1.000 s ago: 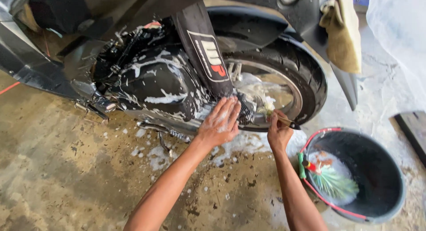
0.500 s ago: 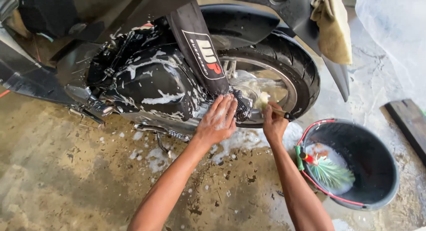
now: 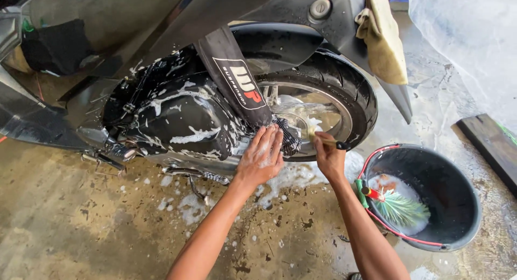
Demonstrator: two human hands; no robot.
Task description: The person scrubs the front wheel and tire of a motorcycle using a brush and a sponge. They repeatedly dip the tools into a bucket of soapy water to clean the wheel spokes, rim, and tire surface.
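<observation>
Brush (image 3: 323,140) first — a small one with a pale head and a dark handle, which we pinch in our right hand (image 3: 329,157), fingers curled shut around the handle so its black end sticks out to the outer side of the knuckles. Its bristles press into the soapy rear wheel (image 3: 344,105) of the scooter, just above and ahead of that hand, where white foam covers the rim. Our left hand (image 3: 262,156) lies just beside the right one, to its inner side, fingers held flat and close together, wet with suds, pressed against the lower edge of the dark engine casing (image 3: 183,121); whether anything sits under the palm we cannot tell. Foam streaks the casing beyond the left hand's fingertips, and a black suspension strut (image 3: 234,78) rises slantwise right above them. Beneath both wrists the concrete floor (image 3: 81,221) is wet and dotted with blobs of foam. Off to the outer side of the right forearm, near but not touching, stands a black bucket (image 3: 458,204) with a red-edged rim — inside it lies a green-bristled brush (image 3: 401,209) with a red handle in soapy water. Farther up, above the wheel, a yellowish cloth (image 3: 385,37) hangs over the scooter's tail.
</observation>
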